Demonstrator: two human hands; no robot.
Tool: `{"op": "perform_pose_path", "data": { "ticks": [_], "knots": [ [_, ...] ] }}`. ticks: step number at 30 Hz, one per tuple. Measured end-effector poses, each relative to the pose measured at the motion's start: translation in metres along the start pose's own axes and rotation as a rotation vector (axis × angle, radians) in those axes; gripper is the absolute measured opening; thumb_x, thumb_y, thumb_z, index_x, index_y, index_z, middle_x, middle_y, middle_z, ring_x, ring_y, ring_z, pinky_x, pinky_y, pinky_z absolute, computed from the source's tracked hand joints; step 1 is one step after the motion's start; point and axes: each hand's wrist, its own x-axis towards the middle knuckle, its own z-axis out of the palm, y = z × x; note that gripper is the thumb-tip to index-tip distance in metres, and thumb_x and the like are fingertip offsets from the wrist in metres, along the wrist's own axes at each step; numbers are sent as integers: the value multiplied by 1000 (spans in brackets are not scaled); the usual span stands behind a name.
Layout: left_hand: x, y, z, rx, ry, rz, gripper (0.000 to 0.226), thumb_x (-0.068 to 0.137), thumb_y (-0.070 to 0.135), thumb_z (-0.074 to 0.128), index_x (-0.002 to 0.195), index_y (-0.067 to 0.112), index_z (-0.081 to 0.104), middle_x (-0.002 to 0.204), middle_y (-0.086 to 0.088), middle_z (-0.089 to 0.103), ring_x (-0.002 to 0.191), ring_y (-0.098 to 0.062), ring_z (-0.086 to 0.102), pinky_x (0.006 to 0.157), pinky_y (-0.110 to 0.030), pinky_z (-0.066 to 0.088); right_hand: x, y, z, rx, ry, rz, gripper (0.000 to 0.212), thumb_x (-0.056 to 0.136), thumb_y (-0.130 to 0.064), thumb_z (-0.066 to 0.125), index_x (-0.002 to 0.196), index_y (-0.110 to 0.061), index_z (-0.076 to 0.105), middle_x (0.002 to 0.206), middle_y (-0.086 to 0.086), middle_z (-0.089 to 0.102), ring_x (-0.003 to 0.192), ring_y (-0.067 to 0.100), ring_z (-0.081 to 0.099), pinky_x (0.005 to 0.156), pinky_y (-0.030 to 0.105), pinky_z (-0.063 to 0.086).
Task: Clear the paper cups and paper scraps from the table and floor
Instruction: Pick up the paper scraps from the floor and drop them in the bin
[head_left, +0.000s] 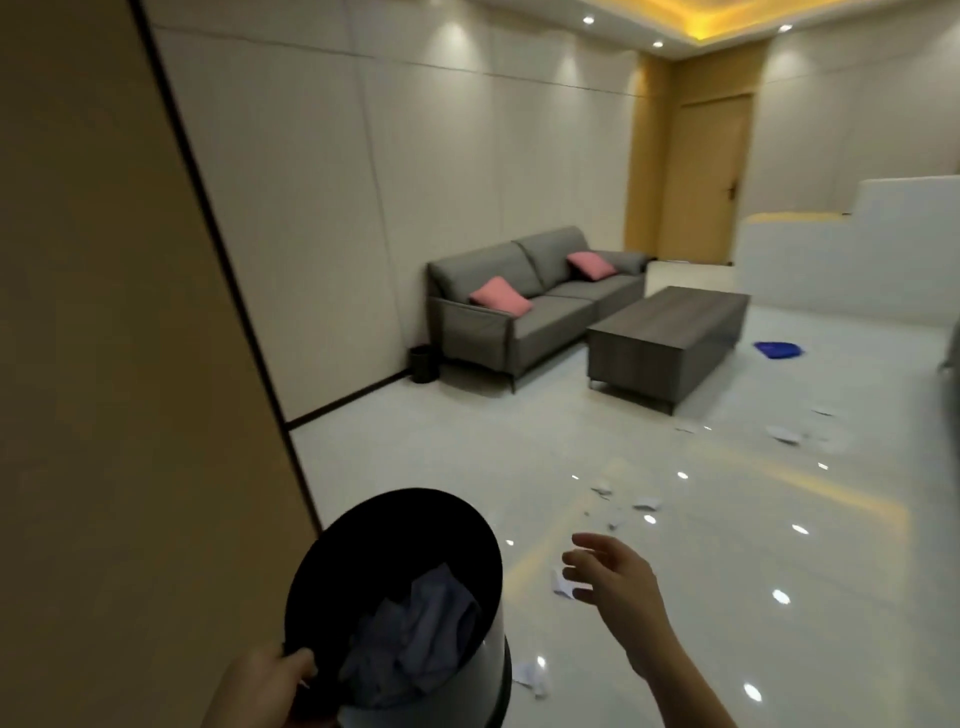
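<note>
My left hand (270, 680) grips the near rim of a black waste bin (395, 545), which is tilted toward me with crumpled paper (415, 639) inside. To its right, my right hand (613, 577) hovers above the floor with fingers spread and holds nothing. White paper scraps lie on the glossy floor: one just beyond my right fingers (563, 587), one beside the bin's base (530, 675), a cluster further out (631, 506), and more at the right (784, 434). The low grey table (670, 332) stands in front of the sofa; I see no cup on it.
A grey sofa (530, 306) with two pink cushions stands against the far wall, a second small black bin (423, 364) at its left end. A blue object (776, 349) lies on the floor beyond the table. A tan wall panel (104, 364) is close on my left.
</note>
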Motion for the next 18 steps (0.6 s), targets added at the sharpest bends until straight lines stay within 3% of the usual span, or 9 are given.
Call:
{"op": "perform_pose_path", "data": {
  "ticks": [2,4,6,8,10,16,18],
  "knots": [
    [25,1,6,-58,-127,-31,34,82,-3,59,48,-3,60,53,-17,64,64,-29,62,53,-30,41,3,3,-6,-19,43,-1,16,89,-6,56,103,-10,62,95,15,68,86,25,67,80,40,54],
    [53,6,15,-109,-149,-70,39,83,-8,55,44,-5,57,49,-21,61,66,-35,62,60,-35,48,5,9,-5,-37,85,-2,19,89,-6,56,107,-8,62,96,16,68,86,24,67,79,38,55],
    [77,7,25,-183,-167,-122,29,84,-11,52,55,-9,55,55,-25,60,66,-39,61,61,-44,52,9,16,4,-60,117,3,20,89,-8,56,108,-8,61,96,14,68,86,22,67,77,35,56],
    [99,5,34,-196,-215,-142,17,86,-10,51,69,-10,55,72,-26,61,68,-42,61,51,-43,54,14,25,17,-67,151,29,20,89,-9,56,109,-9,61,96,13,69,85,20,67,77,33,56],
    [121,1,43,-190,-251,-145,15,86,-11,51,72,-10,56,77,-26,61,68,-41,62,45,-40,54,21,37,32,-64,193,58,21,89,-9,56,109,-10,61,95,11,69,84,19,68,77,34,56],
    [186,-22,72,-109,-318,-76,16,86,-9,51,71,-7,58,70,-24,62,63,-38,63,59,-45,55,36,81,74,-64,325,162,21,88,-9,57,108,-10,63,93,9,69,84,19,68,78,35,56],
    [204,-33,86,-97,-344,-89,16,88,-6,52,74,-1,59,74,-22,63,67,-40,63,57,-42,56,38,98,80,-61,365,198,21,88,-9,58,109,-10,63,94,10,69,85,20,68,79,36,57]
  ]
}}
